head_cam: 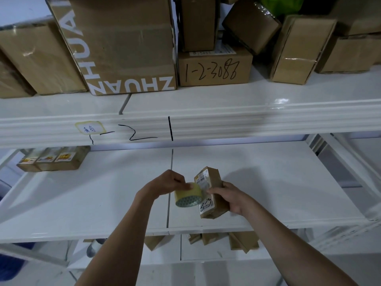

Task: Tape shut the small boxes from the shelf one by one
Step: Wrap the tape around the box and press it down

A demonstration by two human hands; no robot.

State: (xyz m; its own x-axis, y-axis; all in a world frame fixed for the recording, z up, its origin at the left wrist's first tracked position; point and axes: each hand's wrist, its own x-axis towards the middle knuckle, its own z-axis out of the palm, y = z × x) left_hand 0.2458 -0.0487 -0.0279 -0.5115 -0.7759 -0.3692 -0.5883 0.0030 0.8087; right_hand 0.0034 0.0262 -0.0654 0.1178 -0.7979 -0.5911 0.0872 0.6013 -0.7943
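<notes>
My right hand grips a small brown cardboard box with white labels, holding it upright and tilted above the white middle shelf. My left hand holds a roll of clear yellowish tape pressed against the box's left face. My right thumb lies on the label next to the roll. Three more small boxes with orange labels lie side by side at the far left of the same shelf.
The upper shelf carries large cartons, among them one printed ZHUAN and one marked 1-2-3088. Several small brown boxes sit on the lower shelf under the front edge. A white upright frame stands on the right.
</notes>
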